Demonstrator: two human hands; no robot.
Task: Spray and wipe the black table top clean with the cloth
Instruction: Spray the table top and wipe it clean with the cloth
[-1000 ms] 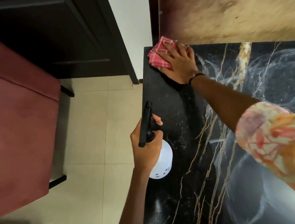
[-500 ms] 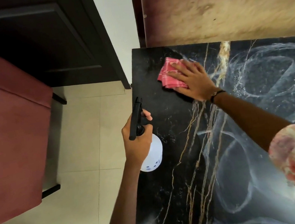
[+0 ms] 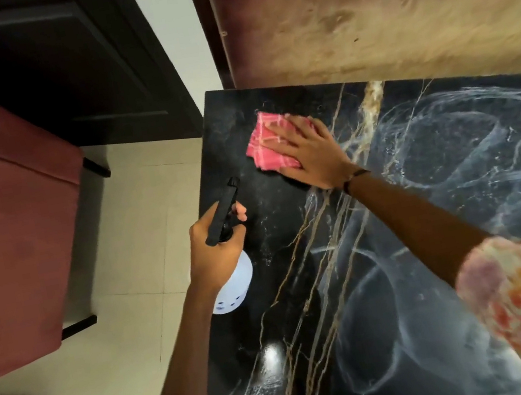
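Table [image 3: 304, 294] is filling the right half of the head view, its glossy black top veined in gold and white and showing pale curved smears across the right part. Beige floor tiles [image 3: 116, 257] are lying to its left, with a red upholstered chair [image 3: 3, 225] on dark legs standing there and a dark panelled door [image 3: 37, 62] behind it. A worn brown board [image 3: 375, 9] is rising along the table's far edge. The right hand [image 3: 310, 153] is pressing flat on a folded red checked cloth [image 3: 264, 148] near the table's far left corner, its fingers [image 3: 279, 134] lying straight and slightly spread over the soft fabric. The left hand [image 3: 216, 250] is gripping a spray bottle [image 3: 233, 289] over the table's left edge, fingers curled around the neck under the black trigger head, the rounded white body showing below the palm.
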